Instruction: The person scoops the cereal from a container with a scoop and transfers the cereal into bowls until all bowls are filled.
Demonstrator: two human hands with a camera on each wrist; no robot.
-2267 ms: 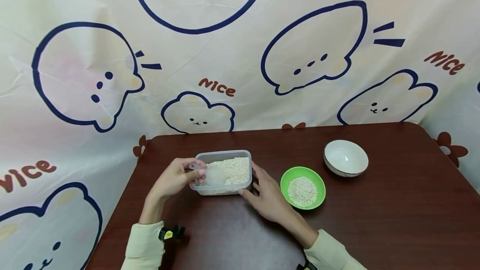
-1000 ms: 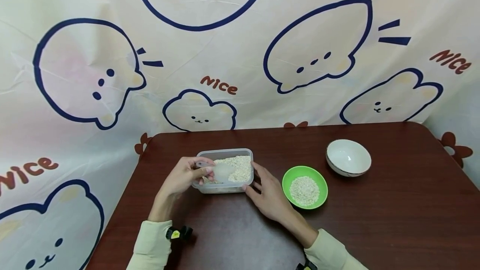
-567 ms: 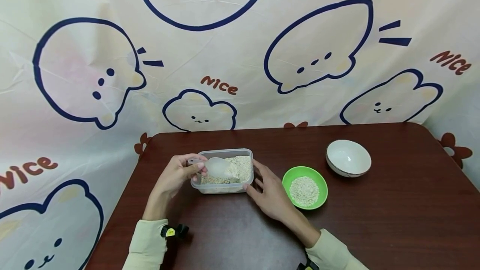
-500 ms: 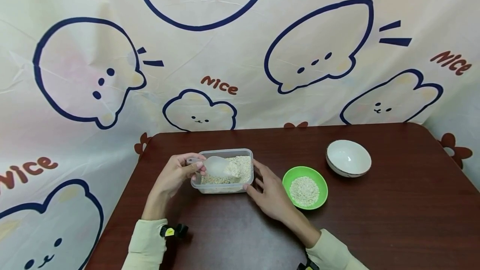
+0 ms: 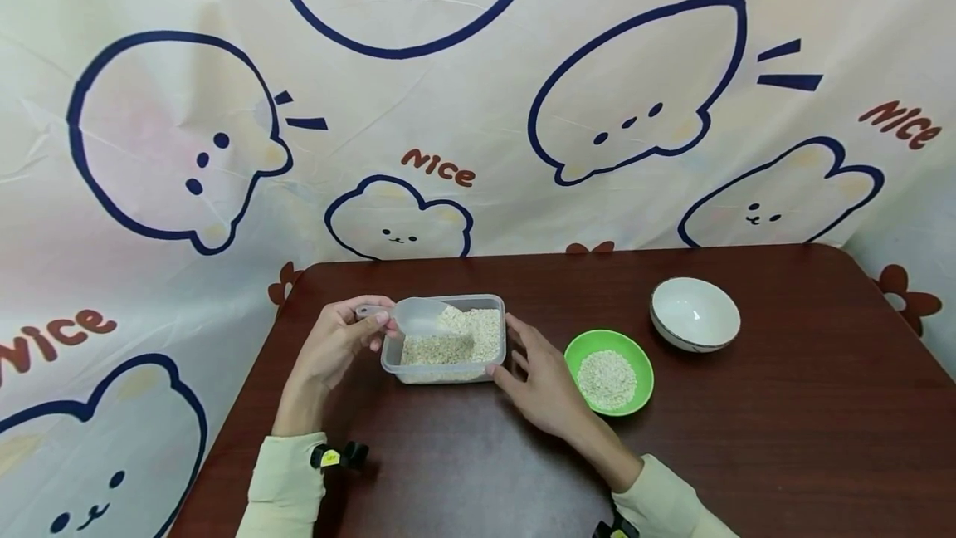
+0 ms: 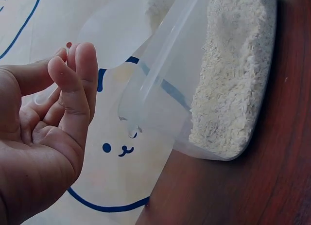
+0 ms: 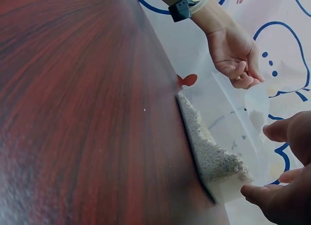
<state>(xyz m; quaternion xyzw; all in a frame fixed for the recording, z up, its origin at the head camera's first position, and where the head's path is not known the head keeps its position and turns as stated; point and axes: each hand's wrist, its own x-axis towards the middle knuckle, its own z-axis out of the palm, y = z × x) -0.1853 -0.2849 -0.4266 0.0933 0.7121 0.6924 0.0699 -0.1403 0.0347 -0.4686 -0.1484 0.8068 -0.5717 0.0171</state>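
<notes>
My left hand [image 5: 329, 351] pinches the handle of a translucent plastic scoop [image 5: 421, 315], which is over the left part of a clear rectangular container [image 5: 441, 374]. White rice [image 5: 489, 335] fills the bottom of the container, and some rice is in the scoop's far end. In the left wrist view the scoop [image 6: 114, 33] stands above the container's rim, its handle mostly behind my fingers. My right hand [image 5: 548, 393] touches the container's right end, thumb at the front corner and the other fingers along the end wall.
A green bowl [image 5: 641, 359] with rice in it stands just right of my right hand. Farther back on the right is a white bowl [image 5: 695, 314]. The dark wooden table [image 5: 463, 471] ends at a patterned cloth backdrop [image 5: 478, 123].
My left hand has moved left and slightly up with the scoop, uncovering more of the rice in the container. My right hand has stayed at the container's right end.
</notes>
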